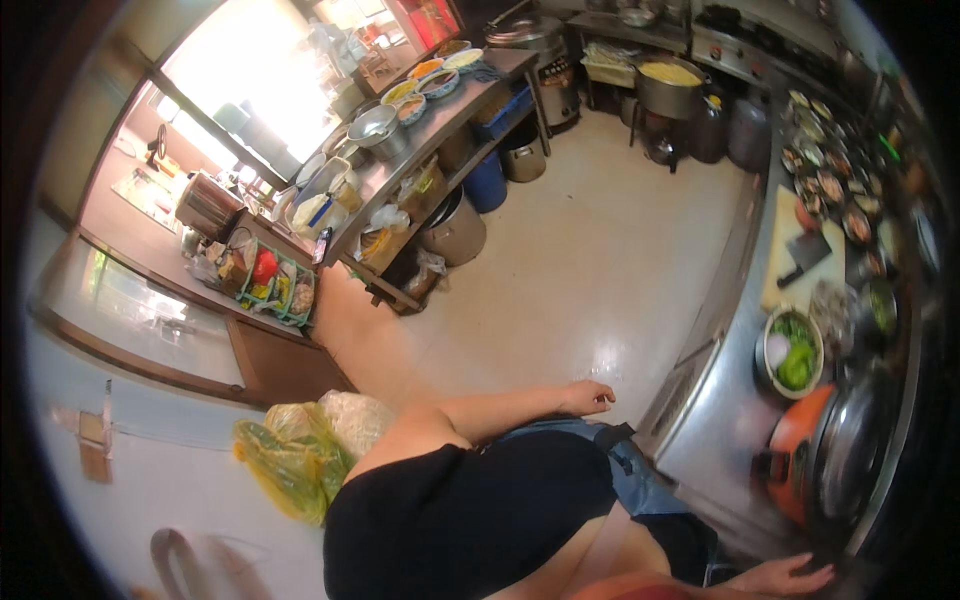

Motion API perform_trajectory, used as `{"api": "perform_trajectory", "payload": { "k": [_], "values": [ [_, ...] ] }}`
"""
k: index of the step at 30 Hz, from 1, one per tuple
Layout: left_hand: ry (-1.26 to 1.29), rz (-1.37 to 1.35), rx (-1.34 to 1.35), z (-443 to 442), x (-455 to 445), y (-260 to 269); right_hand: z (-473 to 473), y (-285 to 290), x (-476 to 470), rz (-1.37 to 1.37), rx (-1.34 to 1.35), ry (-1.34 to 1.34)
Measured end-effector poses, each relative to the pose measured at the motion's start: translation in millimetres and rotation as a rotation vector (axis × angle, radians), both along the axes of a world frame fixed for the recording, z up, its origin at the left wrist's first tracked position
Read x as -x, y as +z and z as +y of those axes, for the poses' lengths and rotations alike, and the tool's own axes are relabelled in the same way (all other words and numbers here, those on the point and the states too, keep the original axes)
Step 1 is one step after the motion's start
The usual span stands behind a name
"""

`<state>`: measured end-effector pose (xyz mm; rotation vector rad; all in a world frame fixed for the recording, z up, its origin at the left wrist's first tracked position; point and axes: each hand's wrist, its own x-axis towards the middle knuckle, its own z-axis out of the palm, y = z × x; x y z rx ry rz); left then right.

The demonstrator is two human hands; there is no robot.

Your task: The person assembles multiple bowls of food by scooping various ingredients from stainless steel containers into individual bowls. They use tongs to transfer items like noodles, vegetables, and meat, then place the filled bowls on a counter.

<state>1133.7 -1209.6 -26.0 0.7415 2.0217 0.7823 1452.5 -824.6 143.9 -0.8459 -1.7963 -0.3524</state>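
Note:
My left hand [589,397] hangs in front of my body over the tiled floor, fingers loosely curled and holding nothing. At the bottom right, my right hand [787,577] is beside the steel counter [701,427], fingers spread and nothing in them. The nearest object to it is an orange rice cooker [799,450] with a shiny lid [851,457]. A bowl [762,358] of chopped greens, a whitish round item and a bright green item stands beyond the cooker. Farther along, a cleaver [810,259] lies on a pale cutting board [780,225].
Many small dishes [829,187] line the counter's back. A steel prep table [450,127] holds bowls and pots, with bins [454,229] beneath. A large pot [667,90] stands near gas cylinders [748,135]. Plastic bags [292,457] are at my left, by a basket [277,281].

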Motion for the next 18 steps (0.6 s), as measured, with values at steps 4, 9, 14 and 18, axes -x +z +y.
{"api": "perform_trajectory", "payload": {
  "k": [4, 9, 14, 18],
  "values": [
    [0.132, 0.025, -0.073, -22.8, 88.8, -6.1, -14.6, 12.0, 147.7, -0.047, 0.116, 0.263],
    [0.344, 0.079, -0.167, -66.6, 162.0, -42.0, -26.6, 8.7, 304.6, -0.161, 0.21, 0.575],
    [0.424, -0.011, -0.064, -51.3, 217.1, -19.7, -30.6, -3.5, 408.7, -0.367, 0.395, 0.697],
    [0.505, -0.136, -0.122, -21.4, 265.4, -16.7, -17.6, -15.7, 494.1, -0.352, 0.704, 0.84]
  ]
}}
